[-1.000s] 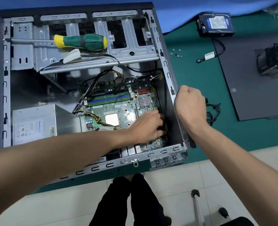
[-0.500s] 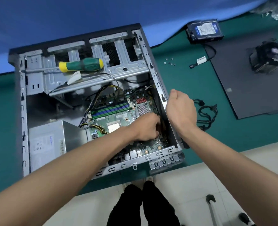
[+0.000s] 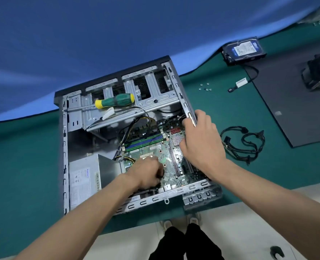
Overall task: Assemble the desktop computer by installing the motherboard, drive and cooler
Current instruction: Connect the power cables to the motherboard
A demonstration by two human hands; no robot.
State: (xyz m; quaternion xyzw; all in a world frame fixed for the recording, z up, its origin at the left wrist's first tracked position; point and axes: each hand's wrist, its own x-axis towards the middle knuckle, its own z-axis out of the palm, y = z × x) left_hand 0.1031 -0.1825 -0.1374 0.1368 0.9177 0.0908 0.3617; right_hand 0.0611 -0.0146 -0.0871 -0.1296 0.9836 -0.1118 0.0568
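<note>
No lettering is legible; the labels on the power supply (image 3: 84, 177) and hard drive (image 3: 244, 49) are blurred.
</note>
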